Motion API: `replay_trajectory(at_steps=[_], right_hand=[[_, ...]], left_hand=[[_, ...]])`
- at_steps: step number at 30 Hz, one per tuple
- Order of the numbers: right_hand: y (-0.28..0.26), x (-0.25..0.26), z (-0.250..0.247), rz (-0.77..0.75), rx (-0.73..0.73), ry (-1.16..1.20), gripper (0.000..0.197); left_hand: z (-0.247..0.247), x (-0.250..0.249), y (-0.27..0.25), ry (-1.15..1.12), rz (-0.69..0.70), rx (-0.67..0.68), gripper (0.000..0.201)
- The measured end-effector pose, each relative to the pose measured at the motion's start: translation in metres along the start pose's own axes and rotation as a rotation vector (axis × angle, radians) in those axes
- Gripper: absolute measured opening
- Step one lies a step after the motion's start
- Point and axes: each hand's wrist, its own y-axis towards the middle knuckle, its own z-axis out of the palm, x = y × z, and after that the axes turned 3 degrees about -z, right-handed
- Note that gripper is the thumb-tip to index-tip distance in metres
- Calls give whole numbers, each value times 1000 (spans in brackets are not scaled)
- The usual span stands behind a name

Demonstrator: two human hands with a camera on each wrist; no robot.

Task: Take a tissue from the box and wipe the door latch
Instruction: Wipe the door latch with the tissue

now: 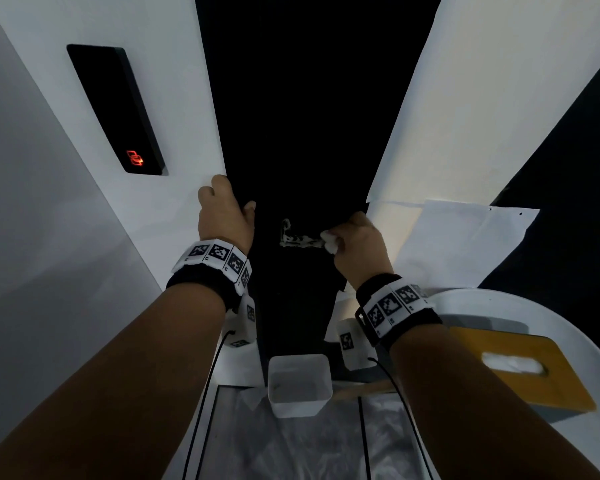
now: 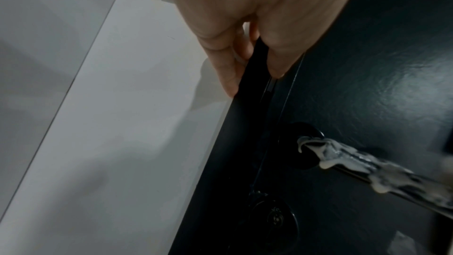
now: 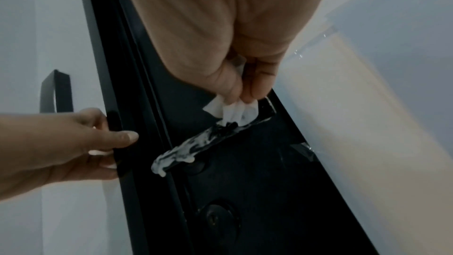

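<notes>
Black door (image 1: 305, 116), smeared latch (image 1: 298, 240) lying crosswise, right hand (image 1: 359, 242) fingers pinching tissue (image 1: 329, 244), left hand (image 1: 224, 216) gripping door edge

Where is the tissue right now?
The tissue is bunched in the right hand, pressed on the outer end of the smeared door latch. In the head view it sits centre-right on the dark door, opposite the left hand.

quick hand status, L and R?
Left hand: fingers curled round the door edge, gripping it.
Right hand: pinching a crumpled tissue against the foam-smeared latch handle.
</notes>
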Motion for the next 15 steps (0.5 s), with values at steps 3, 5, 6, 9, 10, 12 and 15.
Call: replay_trajectory(at_steps=[3, 5, 6, 9, 10, 12, 15], right_hand=[[4, -4, -3, 102, 64, -102, 26], [4, -2, 0, 126, 156, -169, 27], [4, 1, 1, 127, 175, -178, 27], [7, 9, 5, 93, 192, -157, 28], [7, 12, 5, 63, 200, -143, 29], [5, 17, 3, 10, 215, -122, 30], [2, 12, -1, 38, 142, -100, 30]], left_hand=[[1, 1, 0, 2, -1, 3, 39], [1, 1, 1, -1, -4, 6, 40], [1, 1, 1, 0, -5, 5, 40], [1, 1, 1, 5, -4, 3, 38], [1, 1, 1, 5, -2, 4, 38], [1, 1, 1, 6, 2, 5, 38], [1, 1, 1, 8, 4, -3, 38]])
